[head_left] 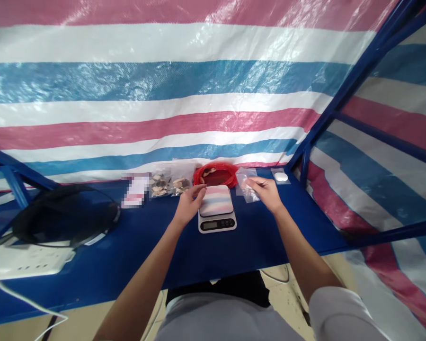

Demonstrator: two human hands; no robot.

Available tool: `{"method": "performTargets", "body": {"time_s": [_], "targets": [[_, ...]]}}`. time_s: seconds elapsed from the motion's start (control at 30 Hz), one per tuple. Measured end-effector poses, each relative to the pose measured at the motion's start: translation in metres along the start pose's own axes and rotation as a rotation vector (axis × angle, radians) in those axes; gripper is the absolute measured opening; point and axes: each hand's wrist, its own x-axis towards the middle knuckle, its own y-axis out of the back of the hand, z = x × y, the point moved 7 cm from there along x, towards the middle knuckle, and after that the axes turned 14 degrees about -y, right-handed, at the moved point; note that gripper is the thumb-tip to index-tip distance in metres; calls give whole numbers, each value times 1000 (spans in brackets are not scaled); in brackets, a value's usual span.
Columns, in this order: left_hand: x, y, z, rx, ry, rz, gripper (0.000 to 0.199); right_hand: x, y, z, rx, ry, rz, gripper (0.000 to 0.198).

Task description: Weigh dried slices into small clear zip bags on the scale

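Observation:
A digital kitchen scale (217,225) with a shiny top plate stands mid-table. My left hand (190,203) is at the plate's upper left corner, its fingers drawn together; whatever they may hold is too small to make out. Right of the scale, my right hand (266,192) pinches a clear plastic bag (251,195). Fingers partly cover this bag, so its contents are unclear. Behind the scale lies an open red plastic bag (230,174) with a few pale brown pieces inside. Two clear bags of dried slices, one further left (159,187) and one nearer (181,183), rest beside it.
A blurred pink and white card (137,192) lies left of the bags. At far right is a white round object (280,176) on clear plastic. Black mesh (67,213) and a white power strip (28,259) occupy the left. Blue frame bars (307,142) and striped sheeting (163,109) enclose the table.

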Motion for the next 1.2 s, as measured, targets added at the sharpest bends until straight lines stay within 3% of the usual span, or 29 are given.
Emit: {"method": "performTargets", "body": {"time_s": [0.2,0.37,0.67,0.87,1.03,1.2], "targets": [[19,-34,0,-508,266,30,50,6,-45,2,294,-87,-107,31],[17,-57,-6,-800,433,-84,45,6,-77,4,454,-185,-248,31],[21,-77,-16,-1053,599,-156,32,8,-99,10,581,-293,-297,33],[24,-71,-29,-1054,559,-50,24,14,-94,24,560,-330,-290,35],[23,-42,-35,-907,477,149,29,16,-82,34,574,-337,-258,36],[35,-10,-28,-630,274,171,40,18,-73,36,533,-307,-284,36]]}}
